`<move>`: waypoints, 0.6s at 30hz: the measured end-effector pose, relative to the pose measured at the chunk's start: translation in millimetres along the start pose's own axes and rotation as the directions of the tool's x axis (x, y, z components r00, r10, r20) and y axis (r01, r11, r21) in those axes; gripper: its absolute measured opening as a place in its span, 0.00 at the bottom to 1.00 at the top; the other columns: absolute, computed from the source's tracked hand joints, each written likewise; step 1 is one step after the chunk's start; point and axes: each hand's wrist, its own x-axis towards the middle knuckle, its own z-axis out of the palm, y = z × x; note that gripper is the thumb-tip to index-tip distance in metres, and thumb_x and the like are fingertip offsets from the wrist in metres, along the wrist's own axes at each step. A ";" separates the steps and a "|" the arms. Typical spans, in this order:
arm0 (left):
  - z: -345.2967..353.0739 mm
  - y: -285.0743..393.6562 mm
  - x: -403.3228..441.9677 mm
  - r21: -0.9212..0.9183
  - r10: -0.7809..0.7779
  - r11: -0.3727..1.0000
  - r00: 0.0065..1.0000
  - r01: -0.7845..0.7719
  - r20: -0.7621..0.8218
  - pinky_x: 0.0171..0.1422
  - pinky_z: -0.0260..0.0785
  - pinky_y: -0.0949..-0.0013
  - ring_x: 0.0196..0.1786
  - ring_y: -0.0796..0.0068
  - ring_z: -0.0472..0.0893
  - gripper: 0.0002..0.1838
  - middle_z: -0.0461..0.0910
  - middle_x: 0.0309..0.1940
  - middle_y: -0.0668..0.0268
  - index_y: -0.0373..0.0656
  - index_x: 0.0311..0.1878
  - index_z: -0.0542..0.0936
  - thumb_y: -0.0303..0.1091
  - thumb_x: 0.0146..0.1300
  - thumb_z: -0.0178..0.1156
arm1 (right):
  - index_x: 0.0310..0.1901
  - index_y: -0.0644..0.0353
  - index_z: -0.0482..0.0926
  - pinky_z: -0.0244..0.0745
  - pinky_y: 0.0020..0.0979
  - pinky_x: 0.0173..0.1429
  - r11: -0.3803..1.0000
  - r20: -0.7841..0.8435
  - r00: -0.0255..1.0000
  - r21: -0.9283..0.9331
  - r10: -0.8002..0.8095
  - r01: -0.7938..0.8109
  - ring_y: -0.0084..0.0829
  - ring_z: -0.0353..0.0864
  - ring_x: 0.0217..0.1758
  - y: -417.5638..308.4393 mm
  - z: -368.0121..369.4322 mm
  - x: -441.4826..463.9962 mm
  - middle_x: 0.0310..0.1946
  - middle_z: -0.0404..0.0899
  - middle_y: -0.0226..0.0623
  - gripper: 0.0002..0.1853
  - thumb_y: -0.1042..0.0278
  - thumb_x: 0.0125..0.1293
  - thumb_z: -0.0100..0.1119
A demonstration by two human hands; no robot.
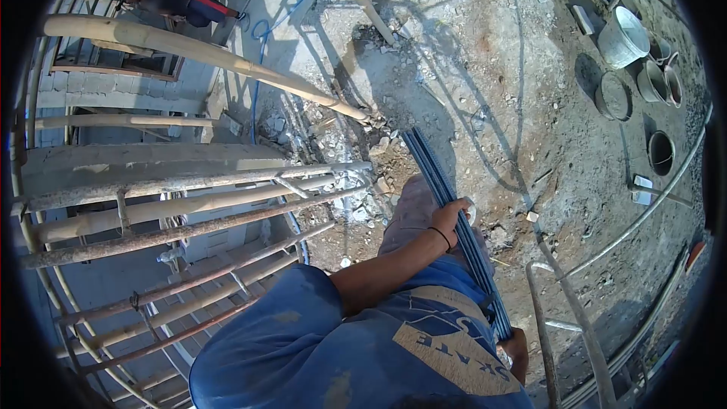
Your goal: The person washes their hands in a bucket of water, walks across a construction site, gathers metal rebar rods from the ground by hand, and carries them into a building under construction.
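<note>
A bundle of long, thin grey metal bars (429,162) runs slantwise across the front of my body, its far end over the rubble-strewn ground. My left hand (448,220), with a black band at the wrist, is closed over the bundle near its middle. Lower down, beside my shirt, my right hand (516,352) grips near the bundle's rear end; its fingers are partly hidden. The bars lie close together, side by side.
Scaffold pipes and bamboo poles (204,50) fill the left side. Another person (182,1) is at the upper left. A bucket (624,36) and several other containers stand at the right, above a bent metal frame (579,310). A blue hose (261,45) crosses the ground.
</note>
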 end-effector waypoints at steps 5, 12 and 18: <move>22.1 95.0 54.5 0.025 -0.076 0.997 0.994 0.075 0.073 0.34 0.71 0.64 0.30 0.73 0.76 0.06 0.73 0.25 0.69 0.46 0.29 0.77 0.31 0.58 0.64 | 0.30 0.67 0.83 0.77 0.41 0.37 0.996 -0.061 0.995 0.055 0.079 -0.075 0.46 0.84 0.28 -83.7 -12.6 39.2 0.24 0.83 0.51 0.22 0.68 0.26 0.74; 40.6 311.6 123.4 -0.011 0.010 1.000 0.997 -0.009 0.076 0.34 0.70 0.65 0.30 0.73 0.76 0.06 0.72 0.26 0.70 0.46 0.29 0.77 0.33 0.61 0.62 | 0.30 0.66 0.83 0.77 0.41 0.36 0.999 -0.044 0.999 0.039 0.007 -0.005 0.44 0.85 0.27 -318.7 -64.4 121.0 0.21 0.82 0.49 0.21 0.69 0.27 0.73; 33.4 486.5 137.2 -0.197 0.132 0.972 0.991 -0.130 0.000 0.34 0.69 0.64 0.28 0.73 0.75 0.09 0.71 0.24 0.71 0.48 0.27 0.74 0.33 0.61 0.63 | 0.31 0.64 0.84 0.78 0.42 0.38 0.964 -0.071 0.983 -0.217 -0.170 0.151 0.49 0.86 0.31 -483.9 -145.0 196.0 0.23 0.83 0.50 0.22 0.68 0.27 0.75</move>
